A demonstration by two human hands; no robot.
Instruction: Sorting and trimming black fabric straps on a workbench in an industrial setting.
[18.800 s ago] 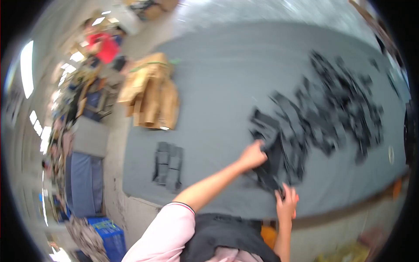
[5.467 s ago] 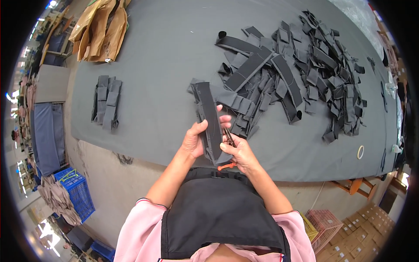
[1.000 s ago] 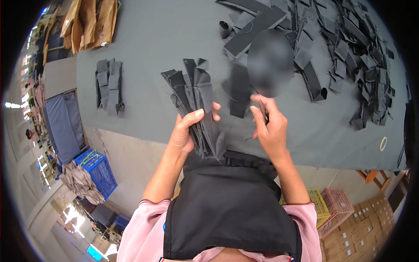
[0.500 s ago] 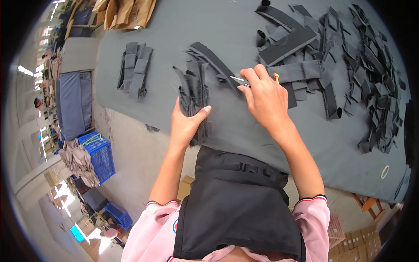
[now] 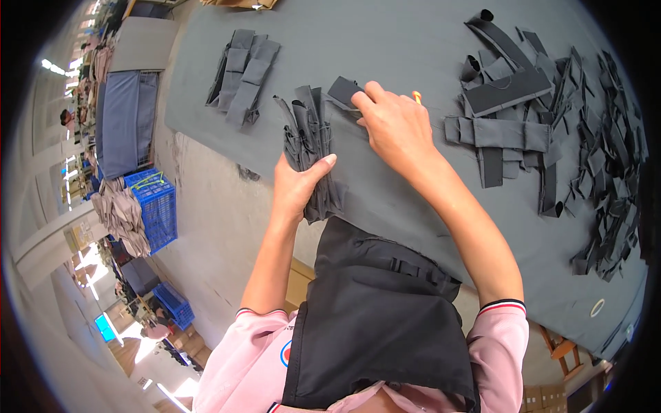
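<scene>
Grey floor (image 5: 206,206), bright lights (image 5: 53,67)

The right hand (image 5: 396,129) covers most of an orange-tipped tool (image 5: 417,98) and part of a dark strip (image 5: 344,90). Bundled strips (image 5: 308,134) hide most fingers of the left hand (image 5: 295,184). The top edge crops brown paper (image 5: 242,3) at eleven o'clock; clutter (image 5: 88,76) at ten is too small to tell.

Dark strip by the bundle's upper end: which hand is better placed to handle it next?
Right, I'd judge: the right hand is at the edge of the dark strip, while the left hand is wrapped around the bundle. Whether the right hand grips the strip is hidden.
</scene>
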